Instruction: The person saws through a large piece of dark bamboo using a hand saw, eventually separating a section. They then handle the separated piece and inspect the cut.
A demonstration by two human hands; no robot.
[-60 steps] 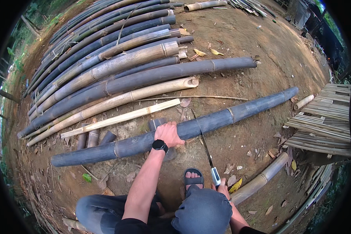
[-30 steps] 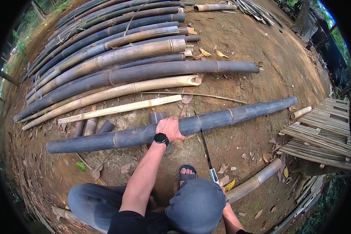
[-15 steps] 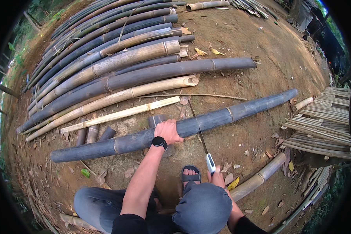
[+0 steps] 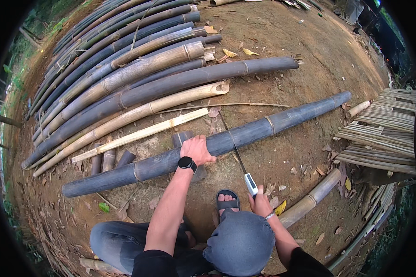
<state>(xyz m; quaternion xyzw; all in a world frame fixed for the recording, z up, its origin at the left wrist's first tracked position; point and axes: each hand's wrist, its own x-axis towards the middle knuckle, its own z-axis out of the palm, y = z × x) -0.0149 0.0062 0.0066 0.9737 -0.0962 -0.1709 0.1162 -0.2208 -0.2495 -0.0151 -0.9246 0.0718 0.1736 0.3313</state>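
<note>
A long dark bamboo pole (image 4: pixel 166 162) lies slantwise across the ground in front of me, its right end farther away. My left hand (image 4: pixel 196 150), with a black watch (image 4: pixel 186 162) at the wrist, is wrapped over the pole and presses on it. To the right of that hand, the thin blade of a hand saw (image 4: pixel 241 161) crosses the pole's upper side. My right hand (image 4: pixel 260 202) is closed round the saw's white and dark handle, nearer to me than the pole. A short dark bamboo piece (image 4: pixel 182 137) lies beneath the pole by my left hand.
Many bamboo poles (image 4: pixel 138 83) lie side by side at the far left, with a pale split strip (image 4: pixel 143 135) before them. A slatted bamboo panel (image 4: pixel 379 134) and another bamboo length (image 4: pixel 309 198) are on the right. My sandalled foot (image 4: pixel 227 201) stands below the saw.
The view has tilted and shifted slightly. My right hand and the saw handle sit a little differently along the stroke, with more of the wrist showing. My left hand keeps its place on the pole.
</note>
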